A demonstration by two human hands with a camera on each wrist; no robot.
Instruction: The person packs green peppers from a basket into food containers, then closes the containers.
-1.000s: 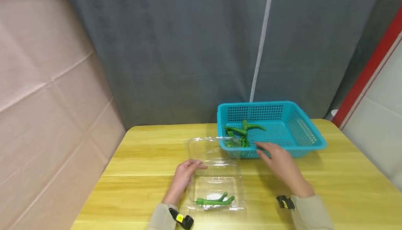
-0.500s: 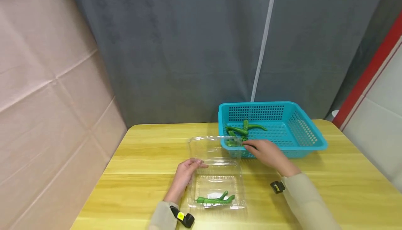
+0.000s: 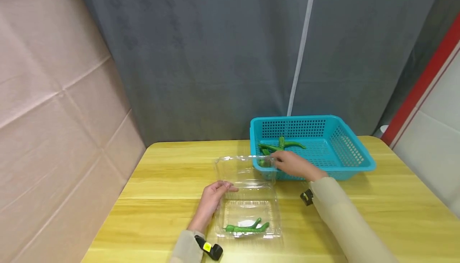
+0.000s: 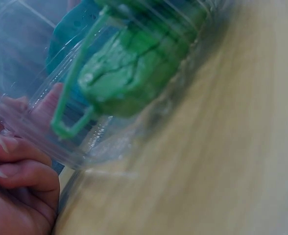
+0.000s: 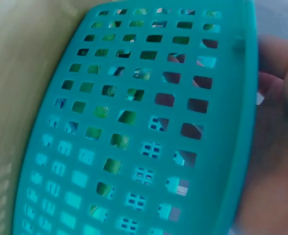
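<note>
The clear container is pinched by the left hand, seemingly for steadiness; any grip by the right hand in the basket cannot be told.

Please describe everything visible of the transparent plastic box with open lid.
The transparent plastic clamshell box looks thin and shiny, with a rectangular, ridged base and a hinged lid. It is open, base on the yellow wood-grain table, lid on the far side. Two long green peppers lie inside, near the front. The bare left hand holds its left edge. In the head view, its lid overlaps a turquoise perforated plastic basket; contact is unclear.
</note>
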